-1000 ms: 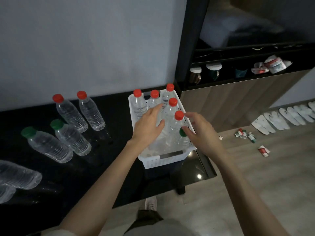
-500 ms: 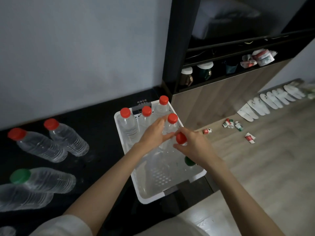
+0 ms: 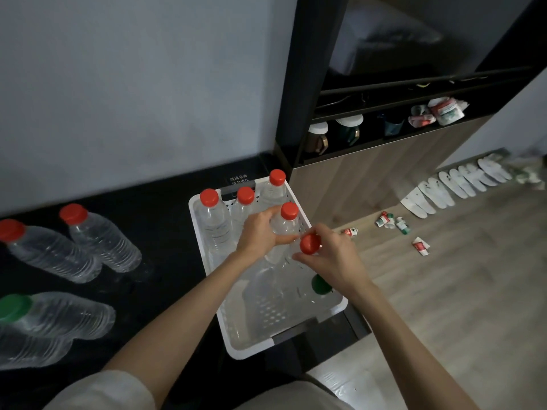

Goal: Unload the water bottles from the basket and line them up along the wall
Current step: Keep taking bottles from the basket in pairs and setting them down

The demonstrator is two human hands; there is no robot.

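A white perforated basket point(image 3: 207, 261) stands on the black counter point(image 3: 165, 220) and holds several clear water bottles. Three red-capped bottles point(image 3: 214, 220) stand along its far end. My left hand point(image 3: 260, 232) is wrapped around the body of another red-capped bottle point(image 3: 285, 220). My right hand point(image 3: 328, 255) grips the neck of a red-capped bottle point(image 3: 310, 244) beside it. A green-capped bottle point(image 3: 320, 284) shows under my right wrist. Left of the basket, red-capped bottles point(image 3: 100, 238) stand near the grey wall point(image 3: 133, 99), with green-capped ones point(image 3: 59, 315) in front.
A dark open shelf point(image 3: 384, 134) with mugs and packets lies to the right behind a black post point(image 3: 307, 84). White slippers point(image 3: 461, 184) and small packets point(image 3: 390, 223) lie on the wooden floor. The counter's right edge ends just past the basket.
The view has dropped and shifted closer over the basket. My left hand closed around one red-capped bottle and my right hand took hold of the neck of the bottle next to it.
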